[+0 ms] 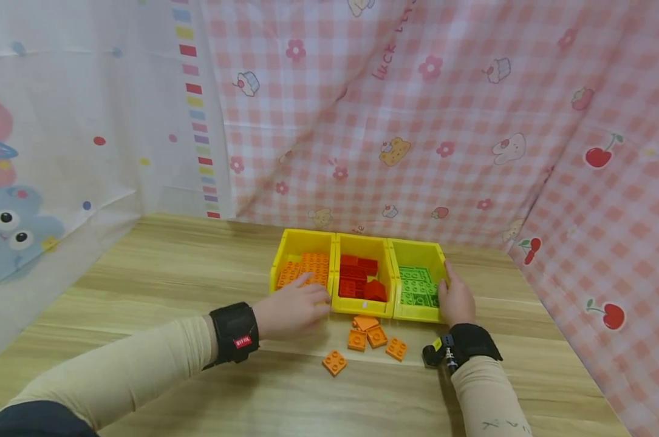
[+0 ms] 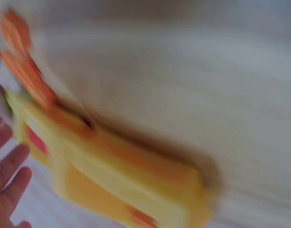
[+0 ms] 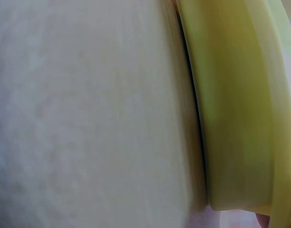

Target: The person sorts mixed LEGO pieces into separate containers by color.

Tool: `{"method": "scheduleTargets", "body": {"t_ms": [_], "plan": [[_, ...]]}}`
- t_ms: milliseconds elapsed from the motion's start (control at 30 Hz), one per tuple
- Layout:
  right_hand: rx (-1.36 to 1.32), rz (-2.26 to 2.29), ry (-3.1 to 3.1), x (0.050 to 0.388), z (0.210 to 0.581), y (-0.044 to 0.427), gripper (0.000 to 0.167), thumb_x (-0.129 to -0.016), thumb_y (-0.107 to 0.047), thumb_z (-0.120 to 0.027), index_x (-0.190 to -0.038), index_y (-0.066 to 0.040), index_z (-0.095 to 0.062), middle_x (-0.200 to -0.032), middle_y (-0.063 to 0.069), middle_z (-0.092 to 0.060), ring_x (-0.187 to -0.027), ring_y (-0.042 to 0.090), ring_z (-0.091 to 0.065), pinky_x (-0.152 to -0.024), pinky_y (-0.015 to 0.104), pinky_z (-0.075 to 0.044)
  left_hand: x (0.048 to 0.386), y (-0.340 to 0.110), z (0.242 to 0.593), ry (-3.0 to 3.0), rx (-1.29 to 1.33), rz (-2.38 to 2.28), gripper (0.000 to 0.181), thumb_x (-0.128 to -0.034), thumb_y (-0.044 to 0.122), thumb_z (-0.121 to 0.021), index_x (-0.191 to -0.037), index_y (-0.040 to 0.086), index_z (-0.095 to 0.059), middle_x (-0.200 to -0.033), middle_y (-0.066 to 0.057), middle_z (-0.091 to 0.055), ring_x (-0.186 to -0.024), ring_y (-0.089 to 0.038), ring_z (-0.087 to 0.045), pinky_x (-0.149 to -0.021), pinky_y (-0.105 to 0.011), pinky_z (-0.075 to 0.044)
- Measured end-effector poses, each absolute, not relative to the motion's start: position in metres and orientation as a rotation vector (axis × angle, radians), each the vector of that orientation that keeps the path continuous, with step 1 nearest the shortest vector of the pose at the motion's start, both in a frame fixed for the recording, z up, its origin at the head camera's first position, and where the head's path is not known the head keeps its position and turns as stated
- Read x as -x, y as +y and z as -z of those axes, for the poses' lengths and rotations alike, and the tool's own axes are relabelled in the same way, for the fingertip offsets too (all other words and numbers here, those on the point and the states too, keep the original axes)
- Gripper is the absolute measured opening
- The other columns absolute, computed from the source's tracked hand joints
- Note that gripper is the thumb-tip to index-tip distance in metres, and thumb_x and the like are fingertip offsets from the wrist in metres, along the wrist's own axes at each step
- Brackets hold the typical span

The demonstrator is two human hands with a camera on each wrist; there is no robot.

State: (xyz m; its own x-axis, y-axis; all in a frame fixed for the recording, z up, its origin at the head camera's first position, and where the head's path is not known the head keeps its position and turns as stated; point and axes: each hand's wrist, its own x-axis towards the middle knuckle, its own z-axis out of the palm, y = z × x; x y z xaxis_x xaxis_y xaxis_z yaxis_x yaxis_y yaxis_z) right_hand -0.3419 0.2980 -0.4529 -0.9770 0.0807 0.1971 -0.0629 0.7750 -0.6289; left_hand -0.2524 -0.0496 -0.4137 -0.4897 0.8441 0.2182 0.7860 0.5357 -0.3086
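Observation:
Three joined yellow bins stand in a row: the left bin (image 1: 279, 249) with orange building blocks (image 1: 314, 264), the middle bin (image 1: 362, 306) with red blocks (image 1: 356, 276), the right bin (image 1: 416, 312) with green blocks (image 1: 415, 285). My left hand (image 1: 293, 306) hovers at the front of the left bin, partly covering it. In the left wrist view its fingers (image 2: 12, 164) are spread and hold nothing. My right hand (image 1: 457, 298) grips the right bin's outer side wall, thumb toward the inside. In the right wrist view that wall (image 3: 236, 118) hides most of the hand.
Several loose orange blocks (image 1: 358, 338) lie on the wooden table (image 1: 198, 261) before the middle and right bins, one orange block (image 1: 334, 363) nearer to me. Behind the bins hangs a pink checked cloth (image 1: 329, 121); cloth also borders both sides.

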Motion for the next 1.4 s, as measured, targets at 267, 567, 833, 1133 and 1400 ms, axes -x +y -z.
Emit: {"method": "scheduleTargets", "body": {"t_ms": [267,567,833,1133,1400], "plan": [[0.01,-0.974,-2.757,0.341,0.45,0.297,0.051,-0.1,-0.011,-0.036,-0.148,-0.005,-0.021,-0.143,0.025,-0.033,-0.127,0.041,-0.035,-0.101,0.052,-0.029,0.221,-0.02,0.426,-2.416,1.682,-0.301,0.027,-0.0863,0.019,-0.064,-0.113,0.022,-0.065,-0.111,0.007,-0.061,-0.107,-0.012,-0.054,-0.099,-0.042,-0.036],[0.007,-0.989,-2.754,0.342,0.453,0.296,0.052,-0.1,-0.011,-0.037,-0.148,-0.006,-0.021,-0.143,0.024,-0.033,-0.127,0.041,-0.035,-0.101,0.052,-0.03,0.221,-0.02,0.439,-2.38,1.695,-0.365,0.025,-0.085,0.019,-0.066,-0.109,0.026,-0.066,-0.1,0.01,-0.061,-0.1,-0.009,-0.056,-0.101,-0.044,-0.034],[0.004,-0.978,-2.744,0.343,0.454,0.297,0.052,-0.1,-0.011,-0.037,-0.149,-0.007,-0.02,-0.142,0.025,-0.033,-0.127,0.041,-0.036,-0.1,0.053,-0.03,0.22,-0.023,0.44,-2.415,1.711,-0.289,0.02,-0.0861,0.022,-0.066,-0.106,0.022,-0.064,-0.094,0.01,-0.057,-0.09,-0.004,-0.054,-0.09,-0.029,-0.041],[-0.003,-0.97,-2.725,0.344,0.454,0.299,0.051,-0.099,-0.01,-0.038,-0.148,-0.005,-0.023,-0.141,0.026,-0.035,-0.125,0.042,-0.038,-0.099,0.053,-0.031,0.258,-0.051,0.407,-2.431,1.298,-0.252,0.026,-0.0855,0.016,-0.067,-0.111,0.016,-0.065,-0.105,0.001,-0.063,-0.096,-0.016,-0.057,-0.089,-0.036,-0.041],[-0.007,-0.969,-2.729,0.345,0.456,0.298,0.051,-0.099,-0.011,-0.037,-0.148,-0.006,-0.023,-0.141,0.025,-0.036,-0.124,0.042,-0.039,-0.098,0.053,-0.032,0.295,-0.08,0.409,-2.618,1.024,-0.17,0.028,-0.0858,0.013,-0.066,-0.114,0.013,-0.065,-0.104,-0.005,-0.062,-0.097,-0.026,-0.058,-0.089,-0.046,-0.041]]}}
